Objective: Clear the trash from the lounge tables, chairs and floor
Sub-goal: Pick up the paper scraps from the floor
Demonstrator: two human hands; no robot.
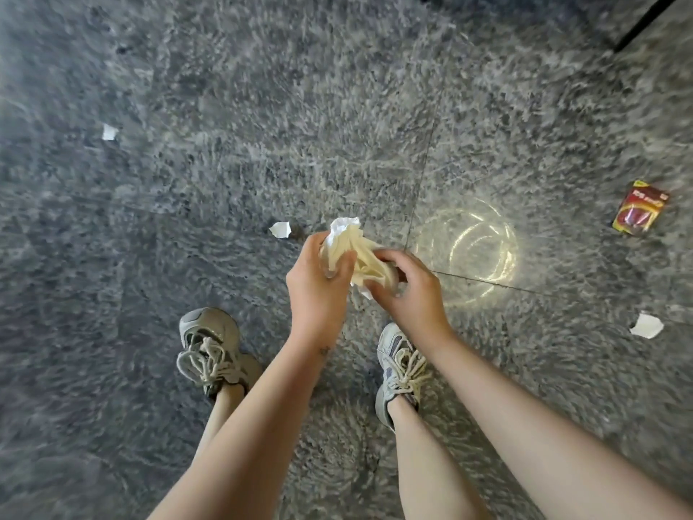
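I stand on a grey stone floor and hold a crumpled bundle of white and cream paper trash [350,243] in front of me. My left hand [318,281] grips its left side, thumb over the paper. My right hand [408,290] grips its lower right end. Loose trash lies on the floor: a white scrap [280,230] just left of the bundle, another white scrap [110,132] far left, a third [646,325] at the right, and a red and yellow wrapper [640,207] far right.
My two grey laced shoes [213,350] [399,369] stand below the hands. A bright round light reflection [467,257] lies on the floor right of the hands. A thin black furniture leg [647,22] slants in at the top right corner.
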